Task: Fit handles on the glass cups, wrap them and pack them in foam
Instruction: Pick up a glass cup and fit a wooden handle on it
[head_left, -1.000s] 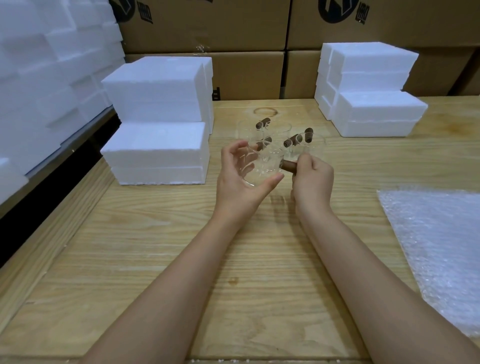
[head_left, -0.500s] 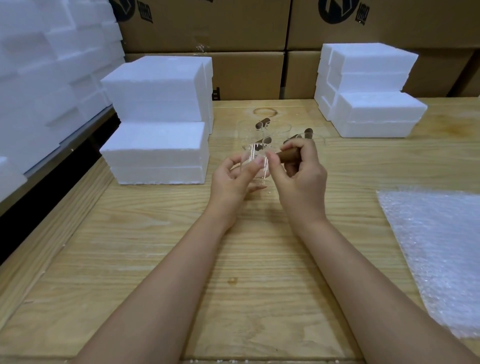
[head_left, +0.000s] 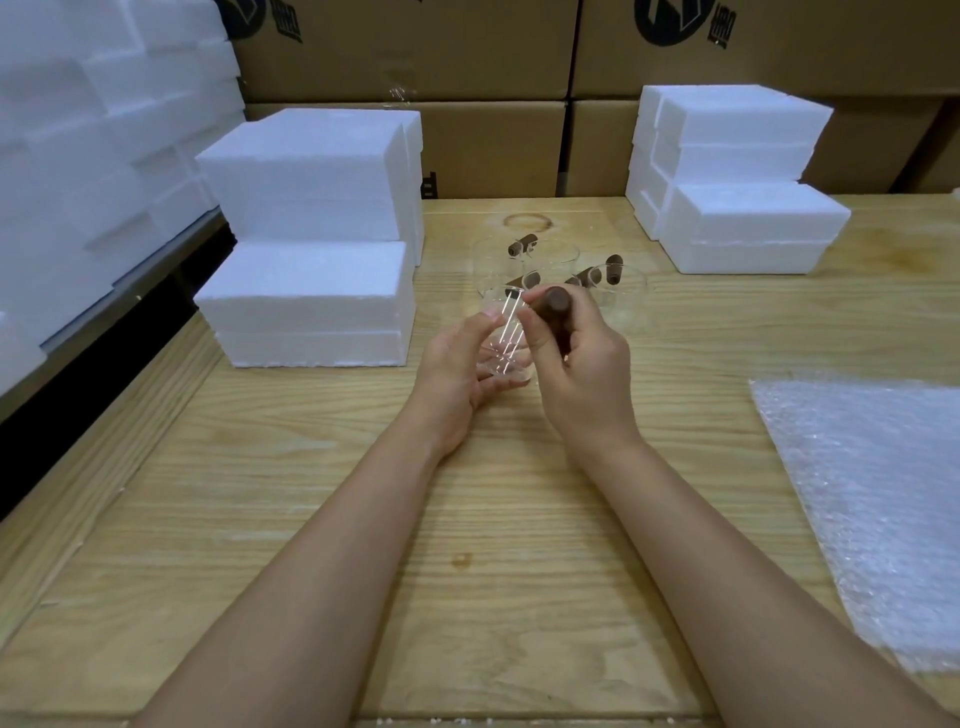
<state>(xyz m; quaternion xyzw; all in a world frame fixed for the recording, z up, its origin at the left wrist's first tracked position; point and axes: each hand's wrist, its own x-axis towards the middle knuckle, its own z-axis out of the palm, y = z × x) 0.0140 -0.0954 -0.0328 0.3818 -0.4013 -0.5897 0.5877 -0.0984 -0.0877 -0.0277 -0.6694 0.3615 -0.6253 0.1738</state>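
- The handle (head_left: 555, 307) has tipped from crosswise to end-up, clenched in the right hand (head_left: 584, 366)
- The left hand (head_left: 454, 364) curls its fingers (head_left: 480, 325) round the glass cup (head_left: 503, 340), just left of the handle, above the surface (head_left: 493, 519)

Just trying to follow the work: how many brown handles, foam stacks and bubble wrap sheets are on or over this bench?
Brown handles: 5, one in the right hand, four among the glass cups behind
Foam stacks on the bench: 2
Bubble wrap sheets: 1
Total: 8
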